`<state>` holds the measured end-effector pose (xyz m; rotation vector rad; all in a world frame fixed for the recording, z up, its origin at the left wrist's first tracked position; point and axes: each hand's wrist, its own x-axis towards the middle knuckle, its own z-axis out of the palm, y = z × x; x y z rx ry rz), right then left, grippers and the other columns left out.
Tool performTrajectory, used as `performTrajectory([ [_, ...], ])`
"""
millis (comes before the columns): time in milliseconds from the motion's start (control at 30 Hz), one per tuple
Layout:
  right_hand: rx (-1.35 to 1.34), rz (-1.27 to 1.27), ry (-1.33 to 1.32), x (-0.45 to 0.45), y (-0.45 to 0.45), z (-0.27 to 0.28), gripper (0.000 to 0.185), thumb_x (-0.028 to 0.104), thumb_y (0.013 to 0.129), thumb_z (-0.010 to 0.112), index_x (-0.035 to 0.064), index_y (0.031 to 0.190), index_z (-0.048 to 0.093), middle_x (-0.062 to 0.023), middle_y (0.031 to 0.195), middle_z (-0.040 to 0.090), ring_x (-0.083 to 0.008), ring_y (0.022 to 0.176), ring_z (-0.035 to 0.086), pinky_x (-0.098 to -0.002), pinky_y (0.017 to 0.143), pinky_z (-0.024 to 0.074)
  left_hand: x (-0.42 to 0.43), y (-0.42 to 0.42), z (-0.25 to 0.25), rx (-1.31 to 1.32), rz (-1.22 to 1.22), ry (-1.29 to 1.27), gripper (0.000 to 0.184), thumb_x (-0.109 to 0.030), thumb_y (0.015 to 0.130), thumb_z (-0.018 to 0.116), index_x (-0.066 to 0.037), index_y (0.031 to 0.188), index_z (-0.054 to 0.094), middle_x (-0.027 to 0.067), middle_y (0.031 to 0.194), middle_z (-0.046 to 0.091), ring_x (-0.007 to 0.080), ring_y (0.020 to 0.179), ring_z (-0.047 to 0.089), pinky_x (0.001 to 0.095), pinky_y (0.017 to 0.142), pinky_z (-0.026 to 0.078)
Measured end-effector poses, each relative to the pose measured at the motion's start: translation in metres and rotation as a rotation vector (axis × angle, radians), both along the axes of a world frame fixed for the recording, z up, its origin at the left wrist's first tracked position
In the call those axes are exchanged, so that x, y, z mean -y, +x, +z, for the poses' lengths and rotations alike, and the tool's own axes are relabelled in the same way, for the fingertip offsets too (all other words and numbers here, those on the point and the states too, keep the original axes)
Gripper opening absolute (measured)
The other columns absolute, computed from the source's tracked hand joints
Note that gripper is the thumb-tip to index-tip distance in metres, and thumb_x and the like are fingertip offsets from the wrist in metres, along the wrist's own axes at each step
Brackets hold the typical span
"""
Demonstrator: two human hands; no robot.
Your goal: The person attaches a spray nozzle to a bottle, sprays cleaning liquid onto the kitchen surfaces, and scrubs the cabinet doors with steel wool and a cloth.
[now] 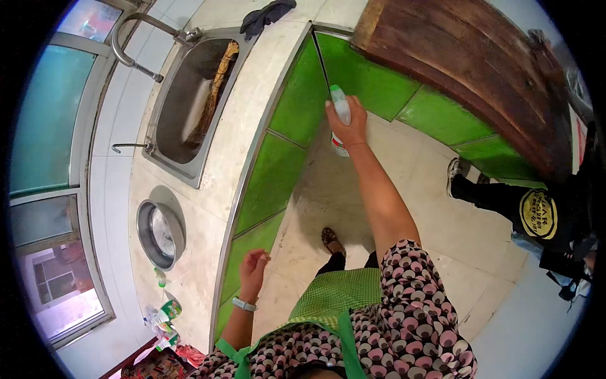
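My right hand (351, 123) is wrapped round a spray bottle (341, 106) with a green and white head. The bottle's lower part, with red print, shows below the hand, and the middle is hidden by it. It is held out over the floor, in front of the green cabinet tiles (366, 76). Closer to my body, my left hand (254, 270) hangs by the counter front with its fingers curled in and nothing visible in them. A pale band circles that wrist.
A steel sink (201, 175) with a straw brush (218, 88) in it is set into the counter at left. Nearby are a metal basin (144, 230), several bottles (169, 309) and a dark cloth (268, 18). A wooden board (454, 50) tops the far counter. A person's dark-clothed leg (489, 194) is at right.
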<state>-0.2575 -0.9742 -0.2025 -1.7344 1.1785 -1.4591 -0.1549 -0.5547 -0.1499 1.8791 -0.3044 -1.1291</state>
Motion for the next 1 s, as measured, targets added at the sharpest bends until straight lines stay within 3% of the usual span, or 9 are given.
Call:
performTrajectory([
  [67,-0.006,-0.05,-0.078,0.002,0.001,-0.004,0.02,0.022,0.072,0.068,0.004,0.074,0.058,-0.0156,0.076,0.056,-0.0332,0.07,0.056,-0.0414,0.061,0.0442,0.014,0.011,0.027,0.578,-0.318,-0.026,0.019,-0.007,0.085,0.059,-0.002,0.103,0.056,0.0104,0.097,0.061,0.0204,0.091,0.059,0.0305,0.077,0.047],
  [100,-0.055,-0.086,-0.043,0.003,-0.005,-0.002,0.021,0.021,0.073,0.069,0.003,0.074,0.059,-0.0145,0.071,0.056,-0.0313,0.066,0.055,-0.0386,0.059,0.0441,0.023,0.019,0.039,0.573,-0.313,-0.033,0.019,-0.007,0.085,0.059,-0.002,0.103,0.056,0.0104,0.097,0.061,0.0204,0.091,0.059,0.0305,0.077,0.047],
  [167,-0.116,-0.115,-0.009,-0.001,-0.02,0.0,0.022,0.02,0.073,0.07,0.0019,0.073,0.059,-0.0133,0.066,0.055,-0.0294,0.061,0.055,-0.0358,0.057,0.0441,0.04,0.038,0.059,1.038,-0.447,-0.14,0.02,-0.003,0.081,0.059,-0.002,0.101,0.057,0.013,0.099,0.06,0.027,0.093,0.057,0.0342,0.081,0.046],
  [267,-0.242,-0.209,0.015,-0.003,-0.04,0.002,0.023,0.021,0.072,0.071,0.0014,0.073,0.059,-0.0144,0.065,0.056,-0.0312,0.061,0.056,-0.0374,0.058,0.0448,0.049,0.058,0.061,1.141,-0.337,-0.205,0.027,0.0,0.077,0.058,-0.001,0.104,0.056,0.0165,0.102,0.059,0.033,0.097,0.055,0.0392,0.088,0.043],
  [367,-0.25,-0.232,0.096,-0.001,-0.058,-0.012,0.022,0.023,0.071,0.069,0.0033,0.073,0.059,-0.0172,0.074,0.057,-0.0361,0.07,0.055,-0.0423,0.065,0.045,0.042,0.062,0.062,1.178,-0.408,-0.022,0.044,0.0,0.076,0.059,0.0,0.119,0.05,0.0194,0.121,0.051,0.0363,0.119,0.044,0.0403,0.099,0.036],
  [467,-0.34,-0.234,0.066,0.006,-0.067,-0.023,0.024,0.023,0.071,0.07,0.002,0.071,0.058,-0.0202,0.073,0.056,-0.0371,0.07,0.055,-0.0428,0.064,0.0449,0.035,0.065,0.053,1.181,-0.468,0.008,0.051,-0.002,0.075,0.06,0.0,0.125,0.046,0.0196,0.128,0.046,0.0367,0.127,0.036,0.043,0.103,0.031],
  [600,-0.382,-0.139,0.096,0.013,-0.075,-0.028,0.023,0.021,0.07,0.07,0.0016,0.069,0.058,-0.0195,0.072,0.056,-0.0371,0.067,0.055,-0.0432,0.063,0.0449,0.042,0.069,0.037,1.2,-0.516,0.04,0.053,-0.002,0.074,0.062,0.0,0.125,0.046,0.0176,0.13,0.045,0.0364,0.129,0.033,0.0485,0.105,0.027],
  [800,-0.437,-0.176,0.107,0.013,-0.099,-0.043,0.023,0.019,0.07,0.069,0.0015,0.063,0.056,-0.0182,0.066,0.056,-0.0371,0.06,0.054,-0.0439,0.06,0.0447,0.04,0.035,0.03,1.14,-0.375,-0.035,0.044,-0.001,0.075,0.062,-0.001,0.118,0.052,0.0164,0.124,0.051,0.037,0.126,0.037,0.0471,0.103,0.031],
  [1000,-0.573,0.061,0.08,-0.002,-0.112,-0.074,0.023,0.021,0.072,0.069,0.0012,0.076,0.057,-0.0176,0.077,0.054,-0.0348,0.073,0.054,-0.0404,0.067,0.0451,0.019,0.0,0.016,0.997,-0.4,-0.083,0.033,0.002,0.075,0.061,-0.004,0.107,0.057,0.0149,0.12,0.054,0.0366,0.123,0.041,0.0454,0.098,0.037],
])
